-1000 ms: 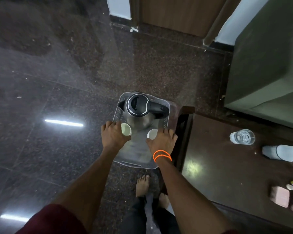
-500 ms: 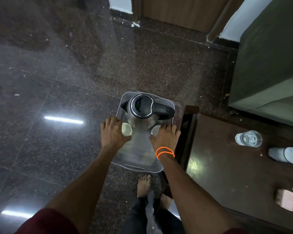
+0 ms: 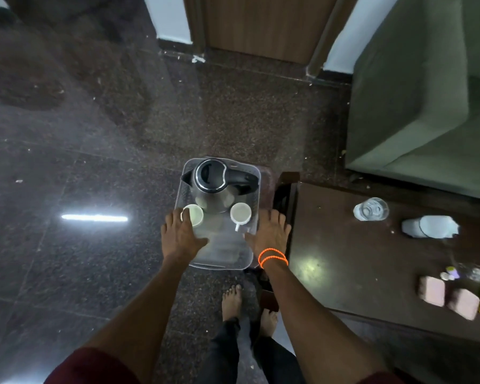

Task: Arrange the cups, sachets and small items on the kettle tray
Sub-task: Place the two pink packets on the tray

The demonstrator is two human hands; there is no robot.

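Note:
A clear plastic tray [image 3: 219,252] holds a steel kettle with a black lid [image 3: 211,177] at its far end. Two white cups stand upright just in front of the kettle, the left cup [image 3: 195,214] and the right cup [image 3: 240,213], whose handle points toward me. My left hand [image 3: 179,239] lies flat over the tray's left edge, fingertips touching the left cup's rim. Over the right edge, my right hand [image 3: 269,236], with orange bands at the wrist, has its fingers spread and is clear of the right cup. Neither hand holds anything.
A dark wooden table [image 3: 372,267] is right of the tray, carrying a drinking glass [image 3: 370,209], a lying plastic bottle [image 3: 430,227], two pink packets [image 3: 431,291] and small items [image 3: 450,273]. A green sofa [image 3: 427,106] stands at far right. Polished dark floor surrounds the tray; my bare feet stand below it.
Both hands have let go of the cups and drawn back and outward to the tray's side edges. The cups now stand uncovered in front of the kettle.

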